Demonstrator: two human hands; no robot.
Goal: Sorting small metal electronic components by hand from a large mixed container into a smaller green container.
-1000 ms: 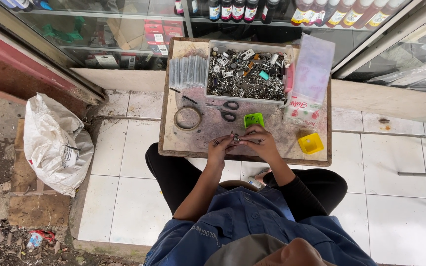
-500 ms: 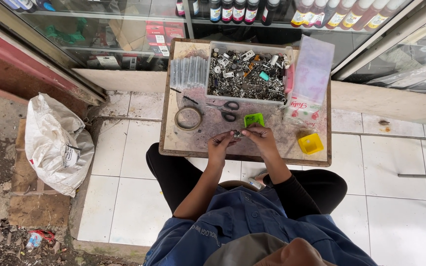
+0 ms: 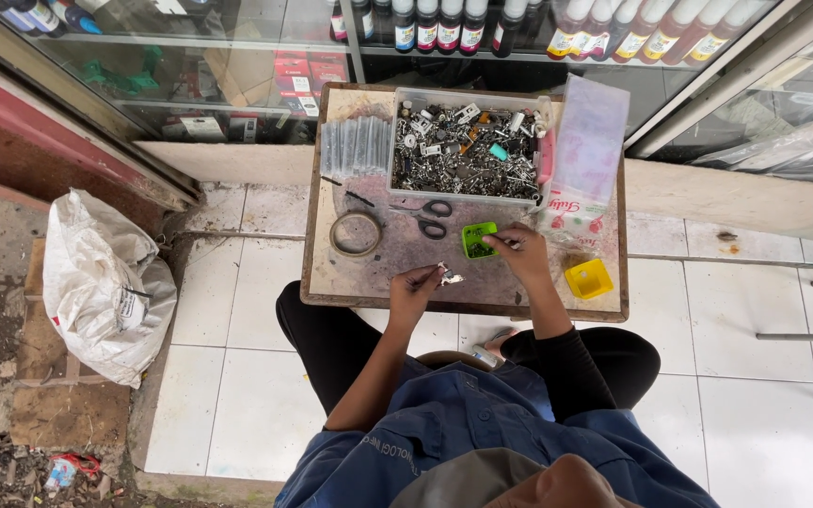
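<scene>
I sit at a low wooden table [image 3: 331,282] seen from above. My left hand [image 3: 414,287] is closed around a small metal part [image 3: 448,277] and holds it just above the tabletop. Fingers of my right hand [image 3: 519,252] reach into a small green tray [image 3: 475,240] on the table; whether they pinch anything is hidden. A clear bin [image 3: 466,150] full of small metal parts stands at the far side of the table.
Black scissors [image 3: 430,218], a tape roll [image 3: 356,233], a yellow tray [image 3: 588,278], a bundle of grey tubes [image 3: 357,147] and a pink plastic bag [image 3: 581,169] share the table. A white sack [image 3: 101,287] lies on the left. A glass cabinet with bottles [image 3: 444,23] stands behind.
My hands were together over the small part at the table's near edge. The right hand has moved away up to the green tray; the left hand still holds the part.
</scene>
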